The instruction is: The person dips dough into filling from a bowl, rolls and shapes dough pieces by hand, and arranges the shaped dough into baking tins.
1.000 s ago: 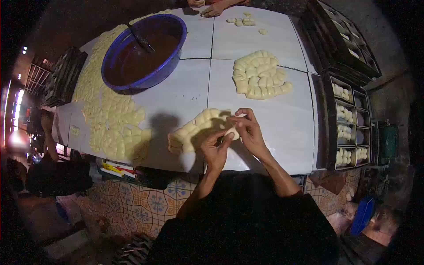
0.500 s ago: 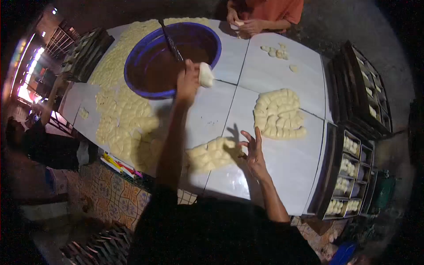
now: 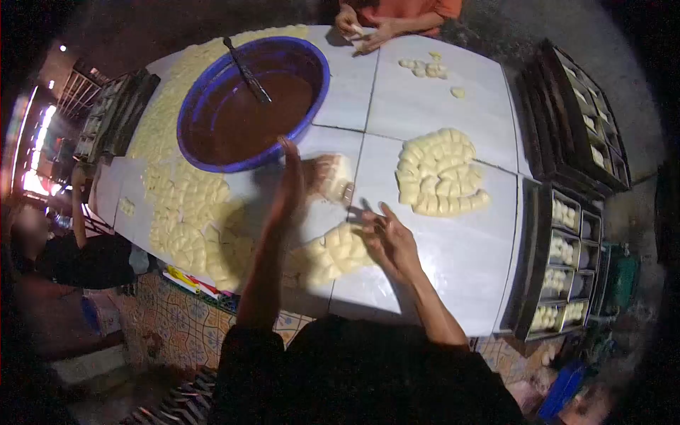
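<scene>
My left hand (image 3: pixel 292 185) hovers over the table just below the blue basin, blurred by motion, with a pale piece of dough (image 3: pixel 341 174) at its fingers. The dough is smeared too, and its exact grip is hard to see. My right hand (image 3: pixel 389 244) is nearer the middle, fingers apart and holding nothing, by the right end of a cluster of dough pieces (image 3: pixel 333 255). Brown filling (image 3: pixel 262 120) and a dark-handled utensil (image 3: pixel 248 74) are in the blue basin (image 3: pixel 320 95).
Another dough cluster (image 3: pixel 439 173) lies right of centre, and many pieces (image 3: pixel 188 205) cover the left side. Small dough lumps (image 3: pixel 425 69) lie farther back. A co-worker's hands (image 3: pixel 368 35) work at the far edge. Trays of dough (image 3: pixel 559 262) and stacked trays (image 3: pixel 581 117) stand at the right.
Since half a second ago, my left hand has come back from over the basin toward me with the dough. My right hand has shifted slightly left. The view has tilted a little.
</scene>
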### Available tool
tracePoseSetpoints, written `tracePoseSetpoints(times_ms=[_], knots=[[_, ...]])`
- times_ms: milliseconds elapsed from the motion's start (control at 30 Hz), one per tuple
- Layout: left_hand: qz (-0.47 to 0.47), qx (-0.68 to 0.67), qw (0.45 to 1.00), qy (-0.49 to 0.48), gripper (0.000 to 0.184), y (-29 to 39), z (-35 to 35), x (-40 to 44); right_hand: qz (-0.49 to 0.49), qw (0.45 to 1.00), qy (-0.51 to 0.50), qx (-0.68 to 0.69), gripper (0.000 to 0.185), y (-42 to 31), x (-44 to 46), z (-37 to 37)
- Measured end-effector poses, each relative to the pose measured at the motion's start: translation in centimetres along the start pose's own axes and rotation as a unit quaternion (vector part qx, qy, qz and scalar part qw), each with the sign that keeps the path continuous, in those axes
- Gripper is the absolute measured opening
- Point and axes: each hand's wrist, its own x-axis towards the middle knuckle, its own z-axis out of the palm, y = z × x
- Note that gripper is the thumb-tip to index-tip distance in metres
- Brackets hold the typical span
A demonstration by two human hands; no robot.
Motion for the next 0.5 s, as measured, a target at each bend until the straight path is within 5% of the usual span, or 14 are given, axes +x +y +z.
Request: tracePoseSetpoints(times_ms=[33, 100, 200, 233, 300, 367, 433, 500], knots=[[-0.03, -0.062, 0.998, -0.011, 0.104, -1.9, 1.5, -1.5, 0.054, 0.992, -0.01, 0.112, 0.051, 0.9, 0.5, -0.7], [-0.094, -0.186, 0.978, -0.021, 0.105, -5.6, 4.4, -4.5, 0.075, 0.995, 0.064, -0.027, 0.033, 0.6, -0.6, -0.3], [-0.06, -0.168, 0.984, 0.021, 0.061, -9.2, 6.1, -7.6, 0.04, 0.944, 0.21, -0.252, 0.025, -1.6, -3.3, 3.6], [-0.075, -0.192, 0.978, 0.02, 0.051, -10.1, 6.4, -8.2, -0.093, 0.897, 0.148, -0.406, 0.024, -1.4, -3.7, 2.7], [0.011, -0.035, 0.998, -0.052, 0.043, -11.2, 7.0, -10.5, -0.333, 0.68, 0.019, -0.653, 0.025, -0.1, -5.9, -0.5], [0.123, 0.01, 0.989, -0.075, 0.042, -12.5, 7.2, -10.2, -0.29, 0.779, 0.022, -0.555, 0.03, -0.5, -6.9, -1.1], [0.093, 0.004, 0.991, -0.095, 0.03, -12.5, 7.4, -11.2, -0.293, 0.868, 0.033, -0.399, 0.029, -1.1, -7.6, -1.0], [0.069, -0.05, 0.99, -0.116, 0.026, -12.0, 8.3, -12.3, -0.265, 0.884, 0.053, -0.382, 0.019, -1.8, -8.6, -0.3]])
